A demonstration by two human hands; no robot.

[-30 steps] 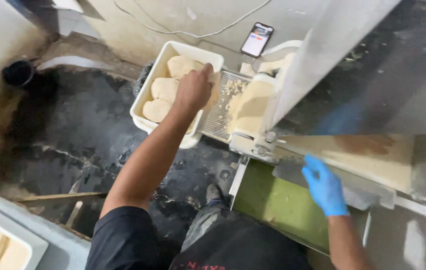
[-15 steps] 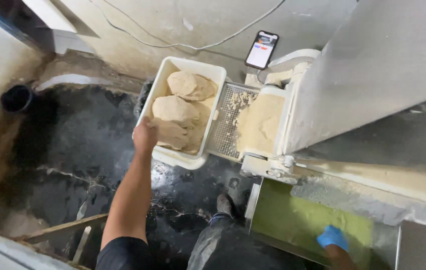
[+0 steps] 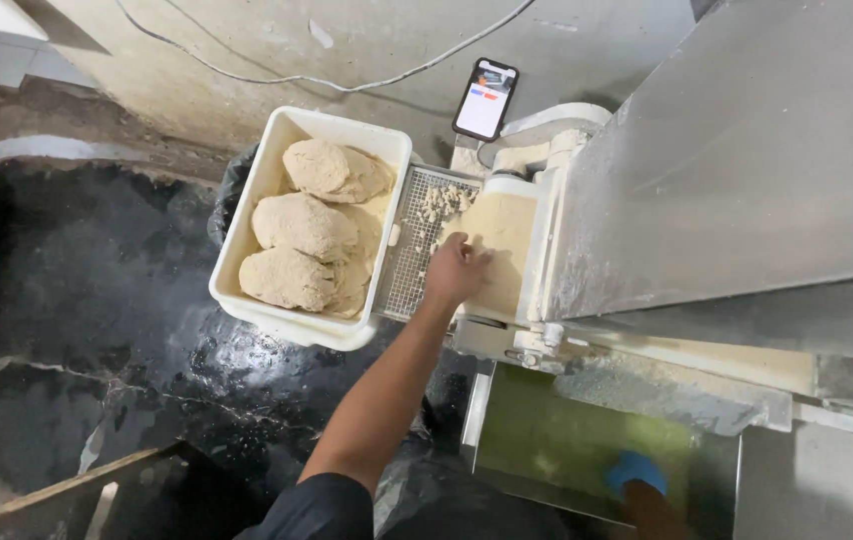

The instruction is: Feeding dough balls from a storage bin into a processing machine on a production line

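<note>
Three dough lumps (image 3: 304, 226), one tub (image 3: 247, 300), one phone (image 3: 486, 99).

— Can you see what the left hand (image 3: 457, 268) is doing at that dough sheet (image 3: 497, 250)?

— Only its back. The fingertips are lost against the dough, so I can't tell if they grip it.

— And the right hand (image 3: 637, 470)?

— Low down, in a blue glove, blurred and half behind the green tray (image 3: 567, 440). Whether it holds anything, I can't tell.

— The phone (image 3: 485, 98) screen?

— Too small to read.
</note>
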